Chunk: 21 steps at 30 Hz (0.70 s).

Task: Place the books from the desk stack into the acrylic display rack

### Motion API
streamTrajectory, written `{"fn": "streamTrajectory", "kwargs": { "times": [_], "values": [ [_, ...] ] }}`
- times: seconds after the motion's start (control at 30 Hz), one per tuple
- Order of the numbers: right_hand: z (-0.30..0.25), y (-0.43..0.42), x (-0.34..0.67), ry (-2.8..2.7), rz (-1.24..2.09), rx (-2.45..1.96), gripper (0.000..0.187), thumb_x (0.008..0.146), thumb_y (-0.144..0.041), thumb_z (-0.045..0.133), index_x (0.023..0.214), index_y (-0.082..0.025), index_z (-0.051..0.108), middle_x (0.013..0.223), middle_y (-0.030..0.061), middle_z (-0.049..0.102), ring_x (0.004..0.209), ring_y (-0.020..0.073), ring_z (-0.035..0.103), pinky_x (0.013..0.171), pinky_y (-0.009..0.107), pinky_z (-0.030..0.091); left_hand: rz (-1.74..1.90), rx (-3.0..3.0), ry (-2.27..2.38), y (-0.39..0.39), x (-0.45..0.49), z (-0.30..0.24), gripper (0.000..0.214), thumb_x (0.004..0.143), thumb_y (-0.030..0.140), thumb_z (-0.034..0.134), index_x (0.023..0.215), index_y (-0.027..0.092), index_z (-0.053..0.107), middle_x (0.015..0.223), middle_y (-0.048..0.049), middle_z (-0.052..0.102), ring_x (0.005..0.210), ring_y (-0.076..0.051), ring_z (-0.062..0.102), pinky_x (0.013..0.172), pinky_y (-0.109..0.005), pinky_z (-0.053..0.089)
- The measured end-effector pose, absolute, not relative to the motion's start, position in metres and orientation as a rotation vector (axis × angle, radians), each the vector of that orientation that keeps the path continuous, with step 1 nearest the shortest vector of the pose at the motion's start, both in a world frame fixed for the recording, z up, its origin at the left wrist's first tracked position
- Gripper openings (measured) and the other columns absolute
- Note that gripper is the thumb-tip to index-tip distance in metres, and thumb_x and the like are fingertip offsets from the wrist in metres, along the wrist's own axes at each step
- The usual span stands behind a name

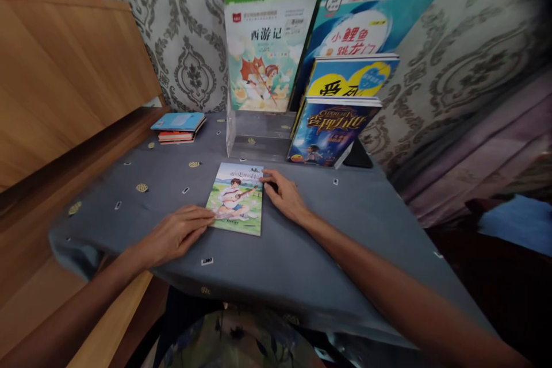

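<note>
Glossy paper under your fingertips: you are touching a thin picture book (pixel 236 206) that is lying flat, cover up, on the cloth. You are gripping nothing.
Left fingers (pixel 202 215): they are lying stretched out and close together, with the tips pressing the book's lower left edge. Your left hand (pixel 175 236) is resting palm-down on the cloth and holding nothing.
Right fingers (pixel 268 177): they are lying loosely spread, with the forefinger tip sitting at the book's upper right corner. Your right hand (pixel 284 195) is arching slightly and closing on nothing.
Between the hands: the book is sitting there, touching both sets of fingertips.
Step in hand: as I judge it, you are steadying or squaring the book against the cloth, not lifting it.
Next move: any lift is calling for a fingertip worked under an edge, because the cover is lying flush on soft fabric. A slide is asking only for light, even pressure.
Under the hands: a grey-blue cloth (pixel 302 253) dotted with small gold motifs is covering the table.
Beyond the right fingers: a clear stand (pixel 259 135) is standing near, with a dark blue book (pixel 330 132) leaning just beside it.
Beyond the left fingers: a small stack of thin books (pixel 177 126) is lying well apart, by the wooden panel (pixel 64 69).
Farthest out: taller books (pixel 267 52) are standing against the patterned wall (pixel 190 40).
</note>
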State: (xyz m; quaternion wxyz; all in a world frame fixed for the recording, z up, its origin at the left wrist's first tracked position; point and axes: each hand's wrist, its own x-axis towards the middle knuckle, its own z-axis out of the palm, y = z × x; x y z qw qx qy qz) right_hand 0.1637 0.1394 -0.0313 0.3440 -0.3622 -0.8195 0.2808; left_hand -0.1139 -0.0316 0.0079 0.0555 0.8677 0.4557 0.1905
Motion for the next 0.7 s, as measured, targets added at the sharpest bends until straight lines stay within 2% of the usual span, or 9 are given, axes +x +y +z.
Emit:
{"fn": "streamTrajectory", "kwargs": {
  "times": [0.2, 0.47, 0.6, 0.7],
  "values": [
    [-0.031, 0.139, 0.165, -2.141, 0.734, -0.933, 0.038, 0.091, -0.024, 0.048, 0.129, -0.022, 0.055, 0.116, 0.0074, 0.075, 0.07, 0.0197, 0.064, 0.083, 0.043, 0.052, 0.538, 2.549, 1.522, 0.016, -0.121, 0.006, 0.039, 0.105, 0.034, 0.038, 0.127, 0.019, 0.066, 0.13, -0.0085, 0.069, 0.123, -0.022, 0.063, 0.106, -0.044, 0.052],
    [-0.028, 0.137, 0.165, -2.124, 0.715, -0.929, 0.037, 0.092, -0.02, 0.048, 0.128, -0.022, 0.056, 0.114, 0.0074, 0.075, 0.091, 0.023, 0.068, 0.089, 0.042, 0.051, 0.58, 2.559, 1.641, 0.091, -0.125, -0.004, 0.044, 0.102, 0.037, 0.037, 0.122, 0.017, 0.07, 0.13, -0.0117, 0.069, 0.121, -0.028, 0.064, 0.104, -0.05, 0.05],
    [-0.027, 0.136, 0.165, -2.125, 0.719, -0.926, 0.038, 0.093, -0.019, 0.049, 0.129, -0.023, 0.057, 0.114, 0.0066, 0.075, 0.094, 0.0222, 0.067, 0.091, 0.041, 0.05, 0.547, 2.617, 1.609, 0.095, -0.12, -0.001, 0.04, 0.102, 0.033, 0.039, 0.12, 0.016, 0.071, 0.127, -0.0124, 0.07, 0.118, -0.027, 0.066, 0.103, -0.049, 0.05],
    [-0.026, 0.136, 0.166, -2.14, 0.726, -0.949, 0.039, 0.092, -0.017, 0.049, 0.13, -0.02, 0.056, 0.115, 0.0079, 0.074, 0.094, 0.0215, 0.067, 0.09, 0.039, 0.049, 0.519, 2.651, 1.487, 0.073, -0.112, 0.007, 0.037, 0.102, 0.031, 0.041, 0.122, 0.018, 0.07, 0.126, -0.0114, 0.071, 0.118, -0.025, 0.065, 0.103, -0.046, 0.05]
  ]
}}
